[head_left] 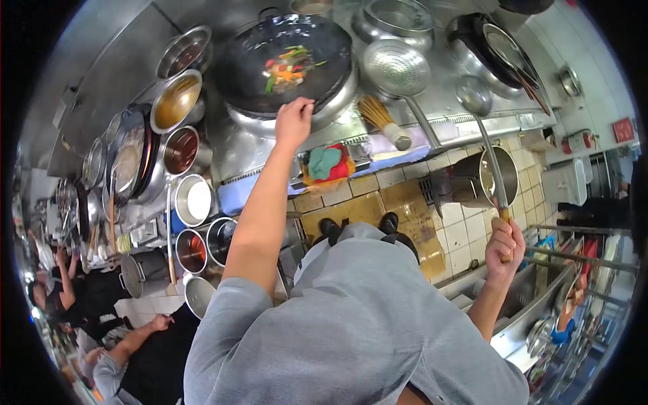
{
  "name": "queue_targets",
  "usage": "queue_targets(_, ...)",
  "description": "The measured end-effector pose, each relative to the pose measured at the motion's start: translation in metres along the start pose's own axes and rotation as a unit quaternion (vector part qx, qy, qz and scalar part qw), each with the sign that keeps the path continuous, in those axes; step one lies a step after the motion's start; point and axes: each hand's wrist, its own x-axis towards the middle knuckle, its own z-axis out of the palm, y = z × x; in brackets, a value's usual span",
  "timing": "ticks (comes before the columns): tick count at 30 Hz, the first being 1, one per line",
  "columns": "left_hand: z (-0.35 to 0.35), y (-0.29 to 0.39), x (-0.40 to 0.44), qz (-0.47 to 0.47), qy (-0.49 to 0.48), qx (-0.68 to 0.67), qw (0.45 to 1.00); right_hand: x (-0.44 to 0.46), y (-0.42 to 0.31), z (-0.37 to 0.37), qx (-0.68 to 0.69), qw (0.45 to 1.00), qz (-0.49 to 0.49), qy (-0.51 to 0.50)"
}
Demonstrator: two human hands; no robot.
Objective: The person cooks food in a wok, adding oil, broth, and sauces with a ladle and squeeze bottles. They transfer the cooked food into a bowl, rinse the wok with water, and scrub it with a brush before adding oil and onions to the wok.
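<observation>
Steel walls (101, 74) and a tiled floor (459, 233) surround us in the head view, with a long steel table (246, 158) ahead. On the right wall we see a red sign (623, 130), its marks too small to read.

Folded cloths (398, 145) lie along the table's front edge, and a bundled brush (385, 121) rests just behind them. Pots and bowls crowd the left side; a bowl of yellowish liquid (177, 101) stands near the wok (236, 64). Between the wok and the ladle (474, 96), a skimmer (396, 67) lies with its handle reaching the front edge. Tiles and brown mats (412, 216) spread below that edge, around our shoes.

Our left hand (295, 123) is curled at the wok's near rim; we cannot tell whether it grips it. Chopped vegetables (290, 69) lie in the wok, beyond that hand. Our right hand (506, 246) is clenched around the ladle's wooden grip, and the ladle's bowl is over the table, well forward of our fingers. Other people (131, 351) are at lower left, apart from us.
</observation>
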Motion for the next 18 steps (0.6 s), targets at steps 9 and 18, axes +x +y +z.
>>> queue_targets(9, -0.012, 0.004, 0.002, -0.048, -0.053, 0.027, 0.997, 0.141, 0.107, 0.028, -0.072, 0.975, 0.203, -0.05)
queue_targets(18, -0.017, 0.005, 0.004, -0.064, -0.087, 0.03, 0.994, 0.238, 0.186, 0.037, -0.601, 0.793, 0.094, 0.007)
